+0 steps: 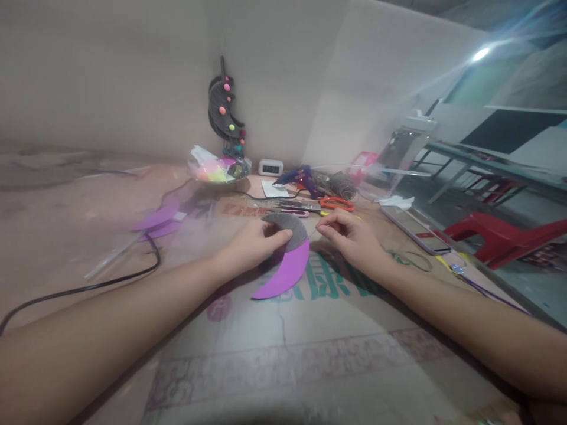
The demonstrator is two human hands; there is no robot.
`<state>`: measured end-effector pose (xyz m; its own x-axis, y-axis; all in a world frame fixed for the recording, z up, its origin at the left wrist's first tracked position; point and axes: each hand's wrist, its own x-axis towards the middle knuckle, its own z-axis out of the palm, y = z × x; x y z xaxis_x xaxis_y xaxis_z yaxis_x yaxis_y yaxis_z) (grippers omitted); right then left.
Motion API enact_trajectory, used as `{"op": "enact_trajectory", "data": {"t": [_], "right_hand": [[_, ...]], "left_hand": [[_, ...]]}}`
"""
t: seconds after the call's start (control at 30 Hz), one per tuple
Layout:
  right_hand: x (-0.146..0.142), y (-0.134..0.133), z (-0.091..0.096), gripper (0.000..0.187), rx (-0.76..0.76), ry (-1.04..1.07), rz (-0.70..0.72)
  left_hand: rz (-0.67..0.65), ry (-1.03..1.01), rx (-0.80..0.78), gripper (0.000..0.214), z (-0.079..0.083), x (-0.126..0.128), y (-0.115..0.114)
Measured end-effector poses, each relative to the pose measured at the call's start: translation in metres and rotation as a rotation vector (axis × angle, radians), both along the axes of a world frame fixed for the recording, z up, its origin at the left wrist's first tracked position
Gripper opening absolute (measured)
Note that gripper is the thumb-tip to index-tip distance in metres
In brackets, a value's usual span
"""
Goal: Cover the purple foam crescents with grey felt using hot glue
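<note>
Left hand (253,241): pinches the crescent (287,273), thumb on its grey winding (298,227).
Right hand (354,235): thumb and forefinger together, apparently on a thin strand (313,234), faint at this range.
Crescent: between the hands, over the cardboard (230,336), bare purple tip pointing down and left.
Winding: even tension should serve best, each turn snug against the last.
Thumb: best placed near the wound edge, pressing lightly lest the crescent bend.
Scissors (335,204): just beyond; loose strand should stay clear.
</note>
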<state>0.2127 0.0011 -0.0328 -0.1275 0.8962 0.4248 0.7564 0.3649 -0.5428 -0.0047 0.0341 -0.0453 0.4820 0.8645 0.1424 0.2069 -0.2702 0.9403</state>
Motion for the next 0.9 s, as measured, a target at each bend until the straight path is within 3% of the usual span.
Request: {"op": "enact_trajectory", "data": {"t": [0.33, 0.9], "right_hand": [[-0.0017, -0.0016, 0.0009, 0.014, 0.002, 0.008, 0.0], [-0.0013, -0.0022, 0.0006, 0.013, 0.039, -0.004, 0.019]], "left_hand": [[-0.05, 0.006, 0.045, 0.026, -0.0018, -0.0011, 0.0001], [-0.146, -0.004, -0.043, 0.025, -0.0006, -0.0025, 0.0008]]}}
